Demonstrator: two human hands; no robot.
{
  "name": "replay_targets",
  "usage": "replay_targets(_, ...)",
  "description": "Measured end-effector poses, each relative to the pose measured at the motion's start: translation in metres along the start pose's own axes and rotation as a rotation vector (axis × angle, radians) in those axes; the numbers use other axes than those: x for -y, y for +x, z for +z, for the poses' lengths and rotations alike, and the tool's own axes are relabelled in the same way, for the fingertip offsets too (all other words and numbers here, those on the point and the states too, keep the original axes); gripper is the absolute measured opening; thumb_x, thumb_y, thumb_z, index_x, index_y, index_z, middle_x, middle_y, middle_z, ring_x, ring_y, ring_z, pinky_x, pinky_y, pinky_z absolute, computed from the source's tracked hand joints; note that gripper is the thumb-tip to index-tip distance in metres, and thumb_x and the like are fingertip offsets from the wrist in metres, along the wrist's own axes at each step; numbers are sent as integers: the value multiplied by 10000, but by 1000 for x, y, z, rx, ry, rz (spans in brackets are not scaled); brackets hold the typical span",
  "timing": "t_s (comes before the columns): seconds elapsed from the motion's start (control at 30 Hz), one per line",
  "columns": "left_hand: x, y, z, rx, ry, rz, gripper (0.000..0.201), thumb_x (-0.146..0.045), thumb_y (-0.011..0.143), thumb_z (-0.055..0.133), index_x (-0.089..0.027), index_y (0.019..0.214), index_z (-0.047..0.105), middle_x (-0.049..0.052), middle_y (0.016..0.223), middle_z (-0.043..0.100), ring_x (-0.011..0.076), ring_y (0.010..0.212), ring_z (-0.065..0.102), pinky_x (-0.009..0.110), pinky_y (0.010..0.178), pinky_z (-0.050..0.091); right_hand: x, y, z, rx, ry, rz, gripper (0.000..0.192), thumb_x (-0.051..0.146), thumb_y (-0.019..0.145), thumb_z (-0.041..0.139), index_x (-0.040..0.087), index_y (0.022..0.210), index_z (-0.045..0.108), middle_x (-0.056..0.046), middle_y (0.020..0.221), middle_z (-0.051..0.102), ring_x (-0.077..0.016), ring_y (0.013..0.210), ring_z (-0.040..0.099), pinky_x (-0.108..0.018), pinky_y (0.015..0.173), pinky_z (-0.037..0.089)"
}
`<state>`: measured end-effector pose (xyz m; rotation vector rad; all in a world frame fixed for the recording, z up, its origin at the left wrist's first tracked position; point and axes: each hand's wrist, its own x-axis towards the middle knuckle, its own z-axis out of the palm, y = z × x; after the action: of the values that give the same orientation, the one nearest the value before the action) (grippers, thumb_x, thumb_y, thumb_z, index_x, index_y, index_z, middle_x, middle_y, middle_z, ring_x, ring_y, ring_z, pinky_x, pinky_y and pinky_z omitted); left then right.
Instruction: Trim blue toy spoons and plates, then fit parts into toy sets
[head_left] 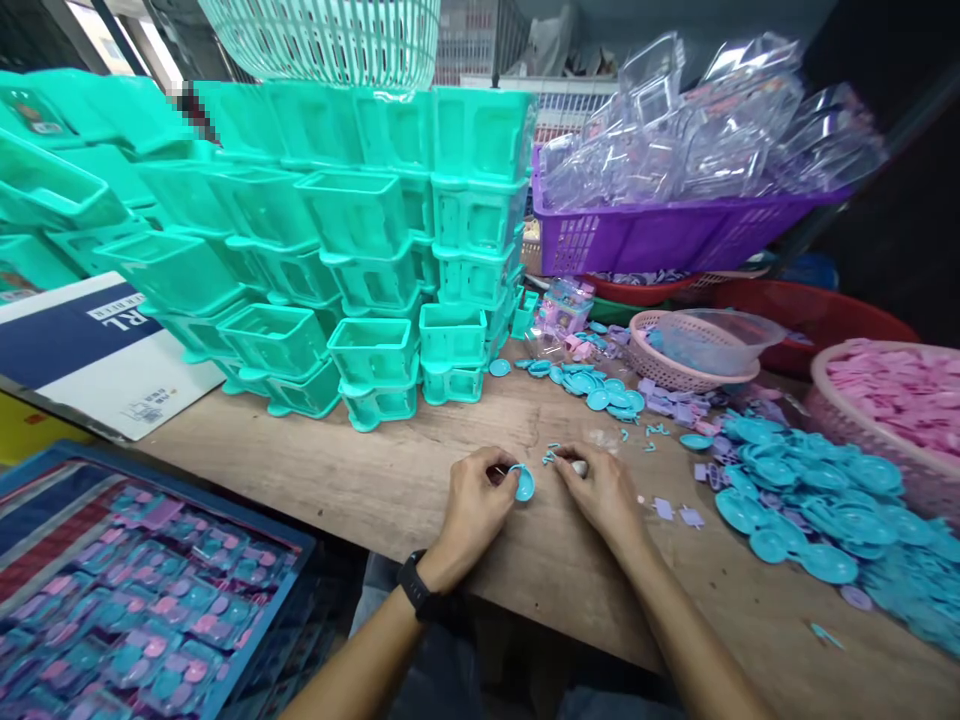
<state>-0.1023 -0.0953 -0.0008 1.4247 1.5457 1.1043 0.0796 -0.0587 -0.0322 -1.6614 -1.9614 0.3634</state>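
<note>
1. the left hand (480, 490) pinches a small blue toy pan (524, 485) between thumb and fingers, just above the table (337, 480).
2. the pan sits at the right side of that grip, its round dish turned toward the right hand (604, 490); which way its long axis runs is hard to tell.
3. the right hand reaches in low from the right, thumb and finger close together at some tiny blue pieces (548, 457); i cannot tell whether it grasps one.
4. the relation that seems to matter: those pieces lie between the hands, right of the pan and a little farther off, with the right hand nearer to them.
5. well to the right is a heap of blue pans (825, 490); two flat purple pieces (662, 508) lie just right of the right hand.
</note>
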Motion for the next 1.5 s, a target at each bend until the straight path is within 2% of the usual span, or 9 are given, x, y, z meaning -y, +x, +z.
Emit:
replay_targets(0.23,1,0,1,10,30,11,126,-67,767,645,-150,737,735,25,750,764,157,692,682,237,664,483,6,6,3,44,-33,-44,135,152,797,598,215,755,709,-91,855,752,-246,838,690,-332,750,474)
replay_targets(0.37,0,-1,0,15,-7,14,129,-68,764,649,-151,744,745,29,758,772,165,706,695,239,673,495,2,-5,-6,54,13,-69,178,183,824,552,221,864,721,-66,850,762,-227,801,697,-322,735,493)
replay_targets(0.53,1,-4,2,95,-150,-57,116,-108,776,661,-143,780,772,47,798,791,183,742,722,247,691,527,-1,-31,-21,-23,353,44,277,425,880,573,227,924,762,-70,905,785,-236,797,702,-348,719,540)
replay_targets(0.63,-2,-8,6,153,-217,-125,105,-147,770,685,-132,807,782,64,822,795,196,761,728,257,710,548,10,-46,-25,-86,626,196,313,502,836,676,205,905,749,-86,875,785,-236,789,712,-339,701,561)
replay_targets(0.73,-9,-13,8,214,-219,-128,114,-142,761,672,-122,780,782,65,781,784,193,737,714,256,693,545,24,-54,-25,-126,781,243,350,537,805,736,199,893,758,-107,920,795,-247,832,727,-355,737,587)
replay_targets(0.97,-26,-16,8,285,-239,-164,196,-114,748,631,-138,802,817,33,725,764,141,606,632,215,555,480,27,-55,-24,-87,830,270,396,576,720,800,203,850,794,-93,874,795,-245,775,715,-354,687,592)
replay_targets(1.2,-34,-13,7,324,-217,-183,162,-79,718,614,-107,651,760,-9,569,639,95,512,503,200,491,369,24,-57,-25,-60,830,271,328,507,743,810,204,865,791,-73,880,789,-237,810,721,-348,751,595)
replay_targets(1.37,-36,-9,5,340,-189,-172,152,-101,711,617,-103,640,751,2,576,645,105,537,527,201,488,351,28,-55,-25,-92,882,296,336,517,730,813,201,841,781,-72,850,787,-235,771,726,-337,695,606)
replay_targets(1.5,-31,-7,7,353,-153,-166,157,-93,696,604,-102,635,748,7,566,645,116,536,549,207,483,348,22,-55,-26,-73,802,260,342,523,765,784,195,862,781,-80,870,789,-242,795,728,-339,714,601)
